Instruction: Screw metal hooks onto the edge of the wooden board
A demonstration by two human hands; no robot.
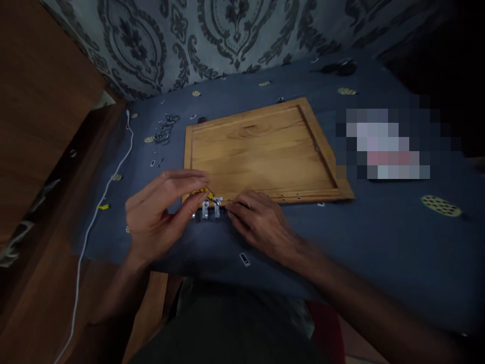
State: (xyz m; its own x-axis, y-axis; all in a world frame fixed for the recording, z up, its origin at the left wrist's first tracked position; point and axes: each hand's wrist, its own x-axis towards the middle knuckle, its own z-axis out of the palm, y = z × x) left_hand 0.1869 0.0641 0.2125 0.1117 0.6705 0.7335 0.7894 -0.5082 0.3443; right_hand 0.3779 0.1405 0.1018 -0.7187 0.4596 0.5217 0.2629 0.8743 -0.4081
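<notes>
A framed wooden panel, like a cabinet door, lies flat on the table. Small shiny metal fittings, perhaps hinges, stick out along its near edge towards the left corner. My left hand is closed over that corner, thumb and fingers pinching a small yellow-and-black piece just beside the fittings; its kind is not clear. To the right of the fittings, my right hand rests at the panel's near edge with its fingers drawn together. Whatever those fingertips may hold is hidden. Small dark holes show along the near rail.
A dark blue patterned cloth covers the table. Loose small metal parts lie left of the panel. A white cable runs down the left side. A dark object lies at the back right, near a pixelated patch.
</notes>
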